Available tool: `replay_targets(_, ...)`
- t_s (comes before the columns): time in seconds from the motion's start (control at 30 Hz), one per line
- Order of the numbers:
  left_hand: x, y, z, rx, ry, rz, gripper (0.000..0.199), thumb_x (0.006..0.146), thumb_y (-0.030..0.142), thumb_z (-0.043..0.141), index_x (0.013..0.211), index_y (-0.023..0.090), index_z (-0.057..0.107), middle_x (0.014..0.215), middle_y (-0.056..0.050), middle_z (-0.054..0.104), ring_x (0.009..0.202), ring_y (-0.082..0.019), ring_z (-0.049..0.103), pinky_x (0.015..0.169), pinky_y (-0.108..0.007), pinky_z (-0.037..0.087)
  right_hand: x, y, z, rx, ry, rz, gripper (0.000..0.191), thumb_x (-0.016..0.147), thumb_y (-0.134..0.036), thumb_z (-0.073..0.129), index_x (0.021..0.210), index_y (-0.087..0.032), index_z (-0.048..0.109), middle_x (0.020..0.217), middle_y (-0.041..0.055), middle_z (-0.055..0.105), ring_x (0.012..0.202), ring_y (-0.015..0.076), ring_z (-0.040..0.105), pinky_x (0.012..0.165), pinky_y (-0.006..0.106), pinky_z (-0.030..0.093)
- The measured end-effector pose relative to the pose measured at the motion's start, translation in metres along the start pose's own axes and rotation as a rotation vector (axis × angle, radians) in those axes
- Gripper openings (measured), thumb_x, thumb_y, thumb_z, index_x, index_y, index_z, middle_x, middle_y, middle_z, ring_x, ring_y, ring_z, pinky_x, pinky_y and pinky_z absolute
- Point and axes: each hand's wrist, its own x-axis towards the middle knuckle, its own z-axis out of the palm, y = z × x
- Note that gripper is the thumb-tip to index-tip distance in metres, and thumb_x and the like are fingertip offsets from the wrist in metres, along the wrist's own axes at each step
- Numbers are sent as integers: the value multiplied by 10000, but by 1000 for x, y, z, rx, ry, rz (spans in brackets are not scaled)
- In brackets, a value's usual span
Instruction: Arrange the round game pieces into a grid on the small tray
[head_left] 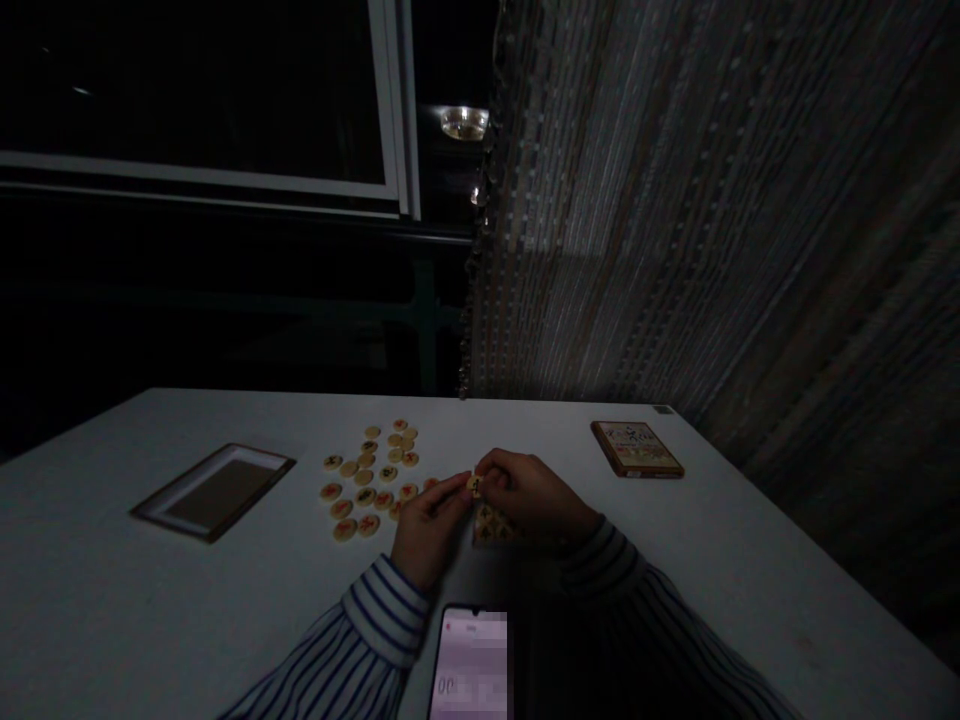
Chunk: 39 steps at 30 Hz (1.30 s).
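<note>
Between my two hands is a round, pale xiangqi piece (475, 485) with a dark character on its face. The thumb and fingertips of my left hand (429, 530) pinch its left side. My right hand (536, 495) has its bent fingers closed on the right side of the same piece. Below the right hand sits a shallow tray (480, 543) with several pieces in rows, dark characters up; the hand hides much of it. Left of my left hand, many loose xiangqi pieces (365, 496) lie scattered on the white table, some with red characters, some with black.
An open, shallow box lid (217, 492) lies at the left of the white table (97, 590). At the right is a flat box (637, 448) with a printed top. A lit phone (469, 660) lies near the front. Beaded curtains (600, 200) hang behind the table.
</note>
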Motion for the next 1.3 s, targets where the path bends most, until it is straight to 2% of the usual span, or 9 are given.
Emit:
replay_targets(0.27,2,-4,-1,-8,21,-22,306,636,299,662,907,158,673,914,-59,700,900,-197,627,854,-348,478,-1,-1,-3,-88,-16,-44,209,797,-255,464,954,-229,599,784,-4,636,717,128,560,614,215,377)
replay_targets(0.4,3,-3,-2,24,44,19,316,640,312,654,911,150,676,934,-72,693,920,-206,616,877,-360,460,-1,-4,-2,-164,-41,-114,256,785,-270,506,1028,-234,577,848,7,638,767,138,564,670,231,388)
replay_targets(0.53,1,1,-3,55,33,43,306,645,321,644,900,156,681,926,-67,696,912,-206,618,854,-349,474,-1,-9,-2,-265,-25,-188,237,804,-253,495,1018,-195,581,951,47,629,890,155,542,782,264,379)
replay_targets(0.73,-1,5,-2,57,25,25,302,640,330,640,878,150,688,890,-68,705,873,-207,630,820,-329,488,-1,-11,-6,-378,-42,-231,221,829,-259,478,1001,-167,582,954,65,618,912,156,524,807,279,375)
replay_targets(1.07,3,-6,-2,113,54,41,323,667,373,610,873,133,677,865,-73,696,822,-189,632,785,-317,495,-3,-8,-13,-434,-52,-189,266,828,-279,454,1030,-156,575,968,79,625,916,163,535,807,280,363)
replay_targets(1.3,5,-18,-6,384,23,72,315,702,338,557,924,138,656,865,-68,690,841,-194,622,807,-334,477,-4,-6,-27,-452,-36,-118,336,786,-279,483,1085,-149,564,1009,78,622,947,173,536,819,264,365)
